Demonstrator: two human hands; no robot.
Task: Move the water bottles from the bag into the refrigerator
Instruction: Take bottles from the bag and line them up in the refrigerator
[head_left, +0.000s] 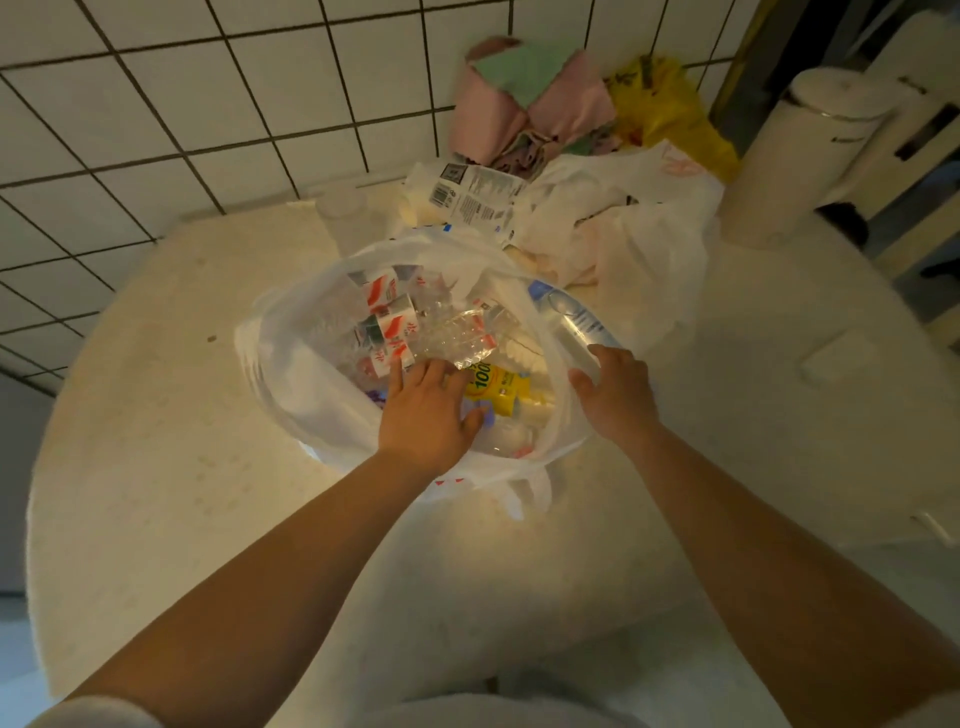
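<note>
The bag (291, 364) stands open on the tabletop (156, 441), with the bottles (395, 332) lying inside. The left hand (423, 410) is spread over them, nothing gripped. The right hand (615, 395) is curled round a clear bottle (576, 322) at the rim. The bottles are judged heavy, smooth and slippery; the ribbed middle should be grasped.

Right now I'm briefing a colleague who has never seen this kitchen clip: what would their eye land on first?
First, the open white plastic bag in the middle of the round table, full of clear water bottles with red-and-white labels. The left hand reaches into it, while the right hand grips a large bottle at the bag's right rim. Behind, pink cloth and a yellow bag lie against the tiled wall.
</note>
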